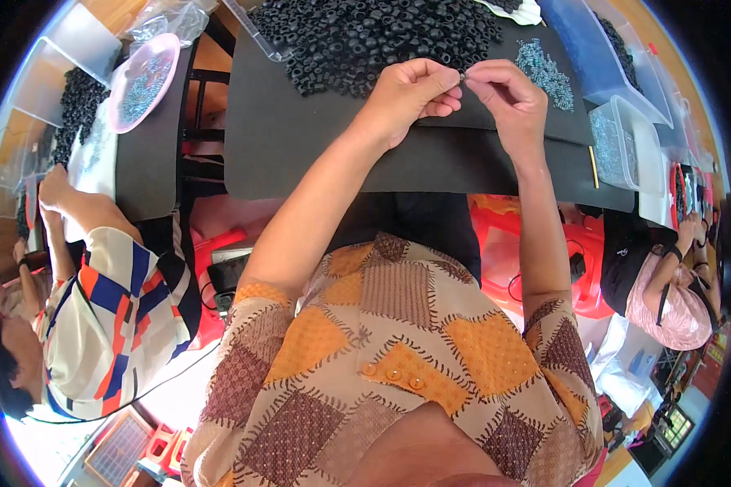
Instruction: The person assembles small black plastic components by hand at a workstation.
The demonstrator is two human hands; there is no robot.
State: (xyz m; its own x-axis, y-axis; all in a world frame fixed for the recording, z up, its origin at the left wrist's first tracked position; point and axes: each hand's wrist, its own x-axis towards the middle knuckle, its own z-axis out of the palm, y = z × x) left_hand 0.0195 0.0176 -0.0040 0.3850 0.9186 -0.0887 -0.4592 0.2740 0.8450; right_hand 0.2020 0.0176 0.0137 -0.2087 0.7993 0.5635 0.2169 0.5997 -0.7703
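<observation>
Both hands pinch one tiny dark part (463, 75) between their fingertips, left hand (410, 91) meeting right hand (508, 96) above the black mat (300, 146). Just beyond it lies a heap of black rings (374, 36); small screws (546, 73) lie to the right.

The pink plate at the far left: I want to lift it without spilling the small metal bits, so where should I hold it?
Take the pink plate by its bare raised rim on opposite sides with both hands and lift it level: it is shallow, and the metal bits lie loose across its middle.
</observation>
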